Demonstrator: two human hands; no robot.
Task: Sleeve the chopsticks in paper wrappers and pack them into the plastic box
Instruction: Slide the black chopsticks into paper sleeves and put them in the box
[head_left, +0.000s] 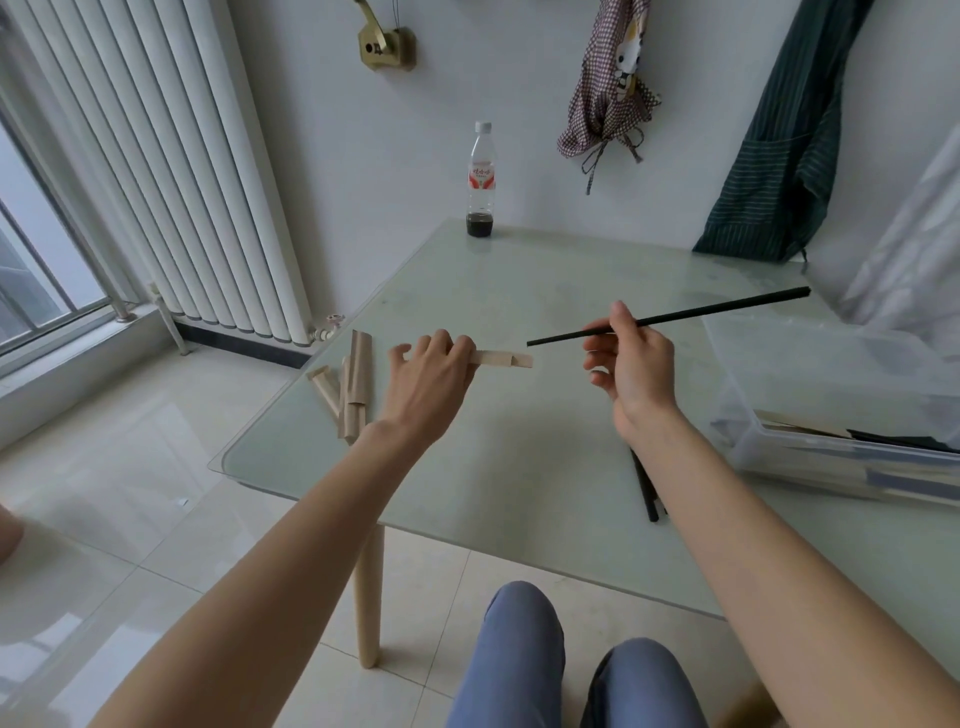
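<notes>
My left hand (434, 371) pinches one tan paper wrapper (503, 358) between thumb and fingers, its open end sticking out toward my right hand. My right hand (626, 358) grips one black chopstick (670, 317) between thumb and forefinger, the other fingers curled loosely below it. The chopstick's thin tip points at the wrapper's mouth and sits just beside it, not yet inside.

Left of my left hand lies a small heap of spare wrappers (349, 387) on the glass table (519, 467); I count about four, though they overlap and I cannot be sure. Under my right wrist lie loose black chopsticks (647, 491), two as far as I can tell. Right of my right hand stands one clear plastic box (831, 405), with a few sleeved pieces lying inside, too blurred to count. Beyond both hands stands one bottle (481, 182).
</notes>
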